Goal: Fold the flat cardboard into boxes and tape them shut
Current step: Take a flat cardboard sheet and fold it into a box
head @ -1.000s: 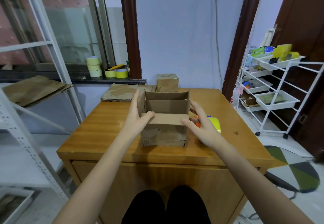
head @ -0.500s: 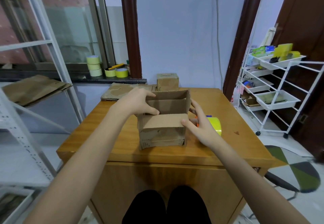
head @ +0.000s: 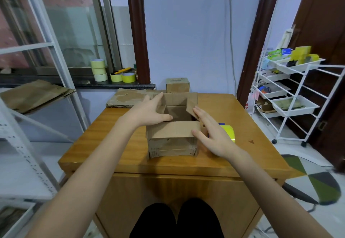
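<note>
An open-topped cardboard box (head: 172, 144) stands in the middle of the wooden table (head: 104, 144). Its near flap is folded down over the front. My left hand (head: 149, 111) lies flat on the left flap and presses it inward over the opening, thumb inside. My right hand (head: 211, 131) rests with straight fingers against the right flap, which leans inward, thumb touching the near flap's corner. A yellow tape roll (head: 228, 132) lies on the table just behind my right hand, partly hidden by it.
A stack of flat cardboard (head: 128, 98) and a small closed box (head: 177, 85) lie at the table's far edge. Tape rolls (head: 99, 70) stand on the window sill. A metal shelf (head: 28, 96) holding cardboard stands left, a white trolley (head: 291, 96) right.
My left hand has moved from the near flap to the left side flap and pushes it inward. My right hand has slid up to the right flap, which now leans in.
</note>
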